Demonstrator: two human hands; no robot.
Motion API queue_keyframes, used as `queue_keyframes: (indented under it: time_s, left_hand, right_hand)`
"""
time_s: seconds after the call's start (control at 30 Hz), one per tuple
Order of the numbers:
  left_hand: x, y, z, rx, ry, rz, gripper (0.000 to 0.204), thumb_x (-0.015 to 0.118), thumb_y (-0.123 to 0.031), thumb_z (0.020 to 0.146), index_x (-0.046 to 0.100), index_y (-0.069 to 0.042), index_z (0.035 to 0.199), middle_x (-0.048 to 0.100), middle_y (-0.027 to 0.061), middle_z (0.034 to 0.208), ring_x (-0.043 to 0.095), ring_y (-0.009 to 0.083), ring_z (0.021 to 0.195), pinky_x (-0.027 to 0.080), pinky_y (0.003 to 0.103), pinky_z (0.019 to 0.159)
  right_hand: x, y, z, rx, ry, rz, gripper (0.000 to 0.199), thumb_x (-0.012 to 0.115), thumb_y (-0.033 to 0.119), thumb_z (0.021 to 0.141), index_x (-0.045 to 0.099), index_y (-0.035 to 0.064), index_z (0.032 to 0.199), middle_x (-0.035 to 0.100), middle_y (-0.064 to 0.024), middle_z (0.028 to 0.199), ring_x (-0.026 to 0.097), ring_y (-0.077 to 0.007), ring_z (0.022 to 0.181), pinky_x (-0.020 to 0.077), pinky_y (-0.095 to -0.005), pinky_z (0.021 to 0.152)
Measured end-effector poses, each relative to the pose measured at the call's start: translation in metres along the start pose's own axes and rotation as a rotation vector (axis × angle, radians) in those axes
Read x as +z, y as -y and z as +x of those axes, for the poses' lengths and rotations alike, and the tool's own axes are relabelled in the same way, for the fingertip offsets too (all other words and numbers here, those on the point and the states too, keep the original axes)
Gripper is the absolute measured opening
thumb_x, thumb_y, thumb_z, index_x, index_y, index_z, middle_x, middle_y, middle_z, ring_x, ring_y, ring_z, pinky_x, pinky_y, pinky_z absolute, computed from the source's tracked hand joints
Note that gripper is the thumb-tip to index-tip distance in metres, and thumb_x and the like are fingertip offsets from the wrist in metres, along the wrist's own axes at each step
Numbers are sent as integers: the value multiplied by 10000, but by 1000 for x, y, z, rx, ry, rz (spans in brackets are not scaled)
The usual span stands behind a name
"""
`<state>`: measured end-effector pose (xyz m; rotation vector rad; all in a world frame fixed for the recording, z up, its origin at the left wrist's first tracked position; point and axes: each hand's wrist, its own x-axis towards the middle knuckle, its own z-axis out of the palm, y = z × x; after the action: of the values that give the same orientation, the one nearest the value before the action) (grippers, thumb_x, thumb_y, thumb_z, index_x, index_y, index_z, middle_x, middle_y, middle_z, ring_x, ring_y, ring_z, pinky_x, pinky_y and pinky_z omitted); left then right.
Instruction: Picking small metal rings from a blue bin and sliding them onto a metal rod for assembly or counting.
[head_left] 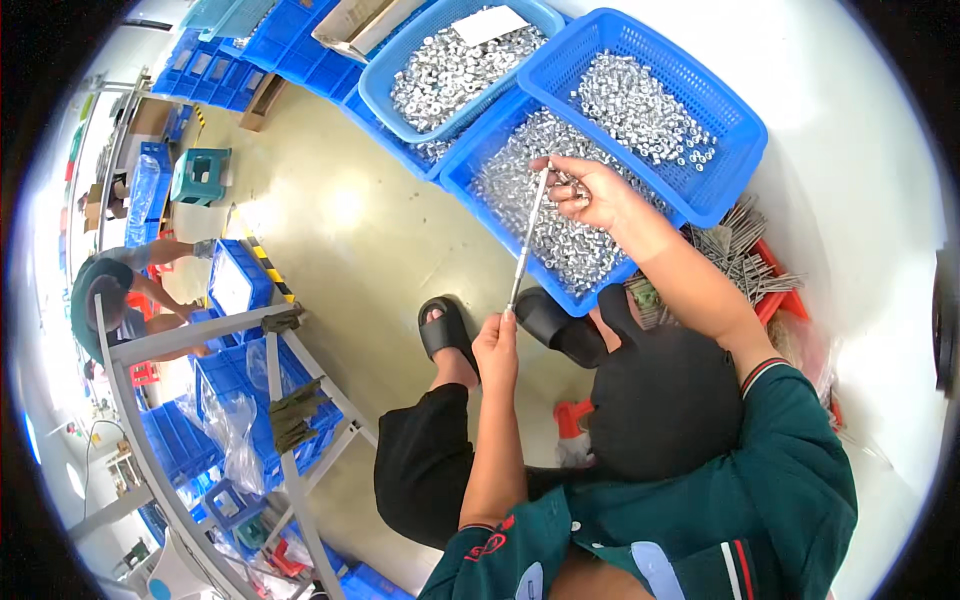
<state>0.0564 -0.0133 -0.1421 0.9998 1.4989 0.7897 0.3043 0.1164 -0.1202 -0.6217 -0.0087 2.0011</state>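
Note:
A thin silver metal rod (pixel 529 238) slants between my two hands. My left hand (pixel 495 348) is closed round its lower end. At the upper end, the thumb and forefinger of my right hand (pixel 592 192) pinch together, and a few small silver metal pieces show in its curled fingers. Along the rod, paler and thicker stretches look like small pieces threaded on it, too fine to tell apart. Beneath my right hand is a blue bin (pixel 462 188) filled with small silver metal parts (pixel 575 248).
A blue perforated basket (pixel 735 130) and a light-blue basket (pixel 375 95) hold more metal parts. Thin rods (pixel 735 255) lie by a red bin (pixel 775 290) at right. At left are a metal frame (pixel 190 340), blue crates (pixel 180 440), a green stool (pixel 200 175) and a bending co-worker (pixel 100 300).

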Motion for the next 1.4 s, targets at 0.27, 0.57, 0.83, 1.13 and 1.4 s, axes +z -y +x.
queue_keyframes:
  time_s: [0.27, 0.57, 0.83, 1.13, 1.4]
  left_hand:
    - [1, 0, 1, 56, -6, 51, 295, 516, -251, 880, 483, -74, 646, 353, -83, 546, 281, 9, 493, 191, 181, 441]
    - [4, -14, 2, -23, 45, -36, 310, 494, -275, 887, 455, -103, 632, 347, -82, 527, 269, 11, 450, 188, 182, 405]
    - [9, -25, 5, -41, 12, -108, 312, 489, -298, 885, 453, -115, 636, 342, -83, 499, 265, 5, 416, 177, 174, 377]
    - [1, -6, 7, -39, -58, -61, 334, 519, -267, 878, 464, -76, 610, 345, -75, 519, 276, 18, 472, 205, 198, 422]
    - [-5, 0, 5, -9, -46, -30, 325, 526, -239, 875, 460, -66, 609, 345, -77, 533, 281, 20, 497, 212, 200, 438]
  right_hand:
    - [7, 0, -5, -69, 42, -148, 253, 515, 196, 867, 539, -5, 1017, 431, 18, 687, 372, -26, 497, 262, -130, 348]
    - [23, -17, -9, -87, 57, -730, 233, 539, 185, 854, 597, 12, 998, 351, 78, 541, 287, -17, 438, 200, -173, 376]
    - [31, -37, -15, 180, 156, -878, 230, 567, 213, 833, 616, 37, 973, 385, 79, 564, 296, -18, 436, 177, -179, 374]
    - [-6, -14, 1, 31, -49, -316, 184, 474, 110, 848, 529, -12, 975, 524, -76, 770, 379, -57, 487, 264, -154, 351]
    - [-13, -2, 2, 27, 69, -143, 196, 535, 201, 858, 526, 29, 952, 503, -30, 739, 351, -28, 460, 252, -138, 339]
